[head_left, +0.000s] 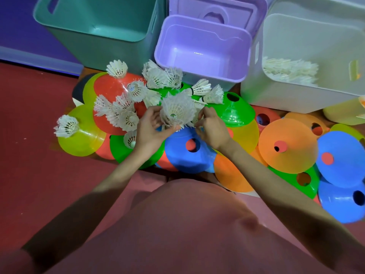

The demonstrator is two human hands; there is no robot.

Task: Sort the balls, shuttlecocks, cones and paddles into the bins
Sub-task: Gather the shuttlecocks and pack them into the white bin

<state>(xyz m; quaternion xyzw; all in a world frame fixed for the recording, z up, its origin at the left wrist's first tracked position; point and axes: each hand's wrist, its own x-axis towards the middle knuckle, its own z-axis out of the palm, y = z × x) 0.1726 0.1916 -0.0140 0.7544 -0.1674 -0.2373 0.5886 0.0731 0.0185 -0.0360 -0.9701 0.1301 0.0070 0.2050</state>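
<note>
Seen from the head camera looking down, a person's two bare forearms reach forward over a pile of sports gear on a dark red floor (35, 119). The left hand (149, 128) and the right hand (211, 129) meet at a bunch of white shuttlecocks (177, 110), fingers of both hands curled around its lower edge and gripping it from either side; how many shuttlecocks are nested in the bunch is hard to make out. It is held just above a blue cone (187, 153), which lies among overlapping flat cones in red, green, yellow, orange and blue. Loose shuttlecocks (120, 111) lie scattered on a red cone (114, 88) to the left, and more sit near the foot of the bins. Beyond the pile stand three bins side by side: a teal bin (94, 24) on the left, a purple bin (203, 48) in the middle with a purple lid (217, 10) behind it, and a white bin (308, 56) on the right, its inside showing a heap of white shuttlecocks (288, 73). The tops of the bins are cut off by the upper edge. A pale yellow container (343, 113) at the far right is mostly out of view. The bottom of the picture is filled by the person's reddish clothing, blurred. A purple wall (17, 26) rises behind the teal bin.
</note>
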